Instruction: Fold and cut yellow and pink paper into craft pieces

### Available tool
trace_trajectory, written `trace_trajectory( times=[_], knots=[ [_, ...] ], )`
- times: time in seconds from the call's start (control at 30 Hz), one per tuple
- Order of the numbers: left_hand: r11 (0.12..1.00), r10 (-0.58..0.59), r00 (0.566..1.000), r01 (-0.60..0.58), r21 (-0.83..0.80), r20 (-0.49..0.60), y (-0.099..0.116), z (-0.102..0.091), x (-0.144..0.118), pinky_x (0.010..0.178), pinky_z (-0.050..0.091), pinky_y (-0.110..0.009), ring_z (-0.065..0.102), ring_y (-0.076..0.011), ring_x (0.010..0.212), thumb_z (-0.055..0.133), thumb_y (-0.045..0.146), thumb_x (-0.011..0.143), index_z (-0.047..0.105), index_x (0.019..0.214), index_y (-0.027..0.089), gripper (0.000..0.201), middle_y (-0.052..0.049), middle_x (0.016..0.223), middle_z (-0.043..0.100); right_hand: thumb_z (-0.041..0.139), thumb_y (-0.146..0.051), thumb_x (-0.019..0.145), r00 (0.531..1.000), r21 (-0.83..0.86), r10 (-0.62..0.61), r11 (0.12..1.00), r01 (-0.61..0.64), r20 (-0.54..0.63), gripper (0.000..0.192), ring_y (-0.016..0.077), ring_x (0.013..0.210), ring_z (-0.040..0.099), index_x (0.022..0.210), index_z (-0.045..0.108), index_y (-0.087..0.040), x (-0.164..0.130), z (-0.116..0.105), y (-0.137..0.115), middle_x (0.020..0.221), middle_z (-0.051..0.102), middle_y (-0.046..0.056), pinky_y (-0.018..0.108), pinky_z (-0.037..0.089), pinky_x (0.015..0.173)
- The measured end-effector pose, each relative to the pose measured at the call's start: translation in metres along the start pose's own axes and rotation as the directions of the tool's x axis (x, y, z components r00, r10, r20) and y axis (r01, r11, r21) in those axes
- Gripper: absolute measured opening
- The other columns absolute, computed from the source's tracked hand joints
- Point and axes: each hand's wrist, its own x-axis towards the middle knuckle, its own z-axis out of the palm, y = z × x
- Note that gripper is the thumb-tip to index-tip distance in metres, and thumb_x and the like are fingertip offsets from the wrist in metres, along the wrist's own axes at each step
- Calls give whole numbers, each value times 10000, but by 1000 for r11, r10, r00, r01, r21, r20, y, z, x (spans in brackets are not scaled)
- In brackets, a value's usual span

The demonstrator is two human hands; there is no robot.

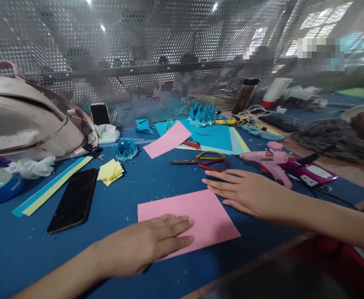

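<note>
Light: fairly bright, from ceiling lamps and windows (pixel 323 20) at upper right.
Glare: small spots on the perforated screen (pixel 157 54).
Shadows: soft, short, under both hands.
Focus: table (pixel 113 216) fairly sharp; background hazy, with pixelated patches.
Distortion: wide-angle bending at the edges; lower right corner blurred.

left hand (pixel 144 245): bare, no rings | right hand (pixel 247 191): bare | forearms: uncovered, no sleeves, no watch

You look through one head-worn camera, facing forward and down over the blue table (pixel 113 199) from close above. The perforated screen (pixel 157 54) closes off the far edge of your view.
</note>
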Motion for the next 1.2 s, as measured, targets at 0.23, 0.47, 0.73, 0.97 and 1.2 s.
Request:
trace_trajectory(
  times=[0.23, 0.47, 0.73, 0.97, 1.2],
  knots=[
    [1000, -11, 1000, 11, 22, -22, 6, -3, 1, 1190, 234, -378, 221, -203, 1459, 384, -39, 838, 286, 1511, 170, 711, -110, 1580, 252, 450, -273, 979, 956, 190, 248, 942, -276, 156, 278, 253, 1056, 608, 961, 710, -177, 28, -20, -8, 1115, 682, 90, 373, 456, 857],
    [994, -89, 988, 80, -79, -126, 17, -20, 16, 1063, 398, -297, 499, -199, 1272, 435, 5, 865, 521, 1369, 238, 561, -80, 1400, 536, 721, -365, 762, 839, 465, 374, 706, -534, 395, 247, 160, 706, 575, 915, 630, -194, 53, -28, -2, 835, 638, 3, 239, 335, 547],
    [839, -538, 646, 348, -419, -541, -22, -29, 55, 752, 475, -298, 626, -220, 848, 705, 288, 788, 715, 1034, 185, 267, -69, 958, 712, 617, -287, 791, 903, 798, 342, 449, -401, 261, 158, 167, 732, 580, 810, 700, -153, 66, -15, 13, 769, 667, 27, 247, 382, 629],
    [775, -625, 525, 326, -542, -578, -32, -49, 68, 559, 400, -246, 579, -164, 595, 640, 365, 800, 718, 652, 150, 272, -43, 631, 680, 677, -339, 727, 830, 922, 539, 231, -310, 144, 173, 156, 665, 559, 704, 686, -167, 80, -17, 22, 715, 659, 24, 253, 391, 590],
    [721, -690, 395, 296, -626, -607, -29, -56, 58, 536, 382, -234, 552, -149, 565, 674, 364, 752, 701, 644, 144, 248, -36, 611, 658, 761, -405, 680, 827, 963, 525, 51, -266, 201, 275, 141, 640, 576, 789, 710, -158, 81, -8, 24, 722, 666, 6, 241, 397, 572]
  ],
)
